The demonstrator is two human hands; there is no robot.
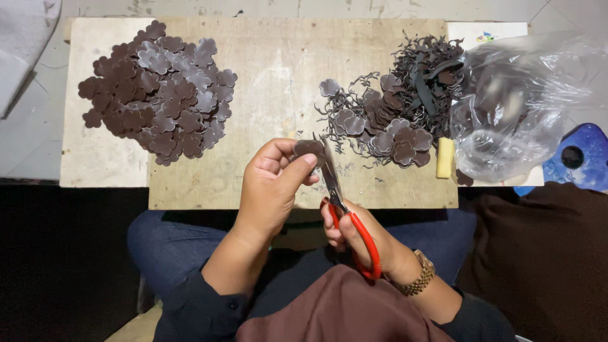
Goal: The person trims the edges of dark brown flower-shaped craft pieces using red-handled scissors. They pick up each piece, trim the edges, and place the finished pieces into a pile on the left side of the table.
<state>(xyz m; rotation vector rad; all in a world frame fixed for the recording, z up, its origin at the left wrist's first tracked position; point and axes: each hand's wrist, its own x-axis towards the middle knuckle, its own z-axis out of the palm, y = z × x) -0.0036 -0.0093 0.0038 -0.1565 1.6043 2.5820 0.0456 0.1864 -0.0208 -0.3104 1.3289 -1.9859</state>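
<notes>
My left hand (273,185) pinches a small dark brown flower-shaped piece (308,149) between thumb and fingers, just above the near edge of a wooden board (278,82). My right hand (354,237) grips red-handled scissors (345,209), whose blades point up and meet the piece's right side. A big heap of cut brown flower shapes (158,88) lies at the board's left. A smaller heap of uncut pieces mixed with curly trimmings (396,104) lies at the right.
A clear plastic bag (519,107) holding more dark pieces lies at the right edge. A small yellow block (445,157) sits beside it. A blue object (582,158) is at far right. My lap is below the board.
</notes>
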